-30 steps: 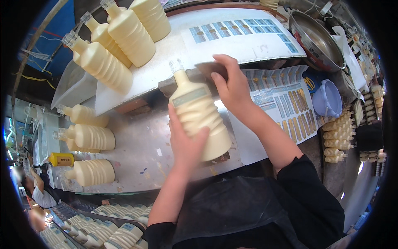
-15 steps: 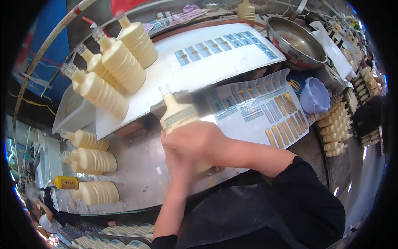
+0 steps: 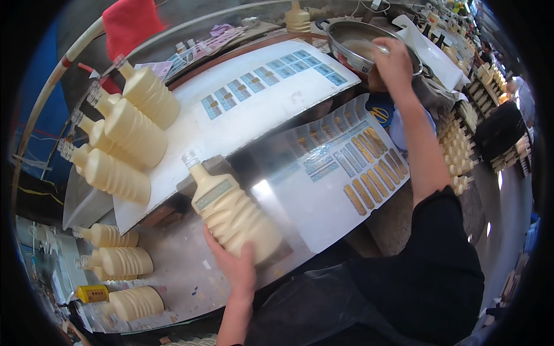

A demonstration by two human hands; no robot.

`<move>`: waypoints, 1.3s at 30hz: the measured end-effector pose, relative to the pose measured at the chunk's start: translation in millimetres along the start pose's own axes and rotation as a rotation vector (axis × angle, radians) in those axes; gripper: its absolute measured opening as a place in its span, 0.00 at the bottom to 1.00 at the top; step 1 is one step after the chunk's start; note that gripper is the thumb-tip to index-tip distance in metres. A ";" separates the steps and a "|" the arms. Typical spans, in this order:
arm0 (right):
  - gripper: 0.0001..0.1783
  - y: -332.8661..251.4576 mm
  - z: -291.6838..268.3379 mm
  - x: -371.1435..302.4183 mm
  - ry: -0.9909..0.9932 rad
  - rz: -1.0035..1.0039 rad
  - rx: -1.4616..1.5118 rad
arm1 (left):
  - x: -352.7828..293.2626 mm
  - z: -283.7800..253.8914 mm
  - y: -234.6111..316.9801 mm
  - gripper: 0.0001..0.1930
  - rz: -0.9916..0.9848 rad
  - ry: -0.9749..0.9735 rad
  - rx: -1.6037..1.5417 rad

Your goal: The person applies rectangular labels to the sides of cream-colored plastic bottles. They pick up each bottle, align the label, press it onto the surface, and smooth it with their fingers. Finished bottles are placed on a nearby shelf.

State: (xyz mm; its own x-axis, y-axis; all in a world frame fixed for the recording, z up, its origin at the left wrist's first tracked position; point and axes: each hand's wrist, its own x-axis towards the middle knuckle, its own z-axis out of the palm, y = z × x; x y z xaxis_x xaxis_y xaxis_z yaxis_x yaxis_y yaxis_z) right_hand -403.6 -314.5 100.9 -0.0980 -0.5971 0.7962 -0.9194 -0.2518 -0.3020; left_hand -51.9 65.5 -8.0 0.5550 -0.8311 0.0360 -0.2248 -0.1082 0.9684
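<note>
On the left, cream bottles stand clustered on the white board. Next comes the labelled bottle — tilted over the metal table, left hand grasping its lower side. Then a sheet of blue and gold labels, and here's the right hand at the metal pan, fingers curled — on what, I can't tell.

Matt ridged bottle, shiny metal pan, glossy label sheet
</note>
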 end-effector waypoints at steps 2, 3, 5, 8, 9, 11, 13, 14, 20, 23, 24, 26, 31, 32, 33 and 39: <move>0.13 34.4 10.6 29.0 -0.028 0.035 -0.157 | 0.3 1.0 -6.5 0.51 0.029 0.012 -0.015; 0.13 58.2 20.6 45.7 -0.202 0.053 -0.167 | 0.4 1.5 -9.6 0.51 0.040 0.022 -0.022; 0.14 106.1 45.0 73.8 -0.565 0.078 -0.175 | 1.8 2.6 -12.1 0.51 0.038 0.018 -0.080; 0.20 117.0 75.5 84.3 -0.958 0.167 -0.286 | 0.9 0.3 -8.7 0.51 0.014 0.040 -0.034; 0.20 118.2 83.3 82.4 -0.976 0.275 -0.301 | 0.3 -2.0 -6.8 0.51 -0.005 0.048 0.005; 0.18 188.5 80.2 96.3 -1.044 0.151 -0.284 | 5.5 3.3 -11.9 0.52 0.010 0.006 -0.041; 0.16 133.9 88.3 75.8 -1.092 0.364 -0.010 | -3.0 -4.2 -12.4 0.52 0.002 0.069 -0.021; 0.15 152.2 87.0 89.3 -1.089 0.371 -0.059 | -0.3 -2.2 -13.1 0.53 0.009 0.056 -0.047; 0.15 194.2 102.4 93.9 -0.940 0.517 0.297 | 3.1 -1.4 -23.9 0.54 0.039 0.044 -0.050; 0.18 139.4 73.4 90.1 -0.741 0.330 0.471 | 2.2 -0.3 -22.8 0.53 0.017 0.052 -0.032; 0.18 90.1 52.9 78.3 -0.695 0.307 0.471 | 1.3 -1.0 -21.7 0.53 0.008 0.050 -0.011; 0.15 8.6 43.2 27.9 -0.699 0.350 0.410 | 2.8 2.1 -18.4 0.53 -0.004 0.057 -0.008; 0.12 -35.8 36.2 -53.3 -0.566 -0.456 0.119 | -1.6 0.4 -10.0 0.51 -0.018 0.063 -0.100; 0.14 -34.6 35.5 -63.8 -0.545 -0.420 0.045 | 0.5 2.0 -11.8 0.51 -0.001 0.041 -0.110; 0.16 -34.3 35.6 -73.4 -0.526 -0.386 -0.020 | 1.3 2.9 -14.1 0.51 0.013 0.027 -0.114; 0.11 -28.4 40.3 -94.0 -0.480 -0.460 -0.098 | -1.3 2.3 -6.8 0.50 -0.009 0.027 -0.089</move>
State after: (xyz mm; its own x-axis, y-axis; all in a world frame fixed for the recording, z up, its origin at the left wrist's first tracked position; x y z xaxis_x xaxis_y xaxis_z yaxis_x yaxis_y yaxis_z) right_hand -353.0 -282.0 13.6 0.4715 -0.7238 0.5038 -0.8596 -0.5047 0.0794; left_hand -53.0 66.0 -15.3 0.5781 -0.8153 0.0325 -0.1480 -0.0656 0.9868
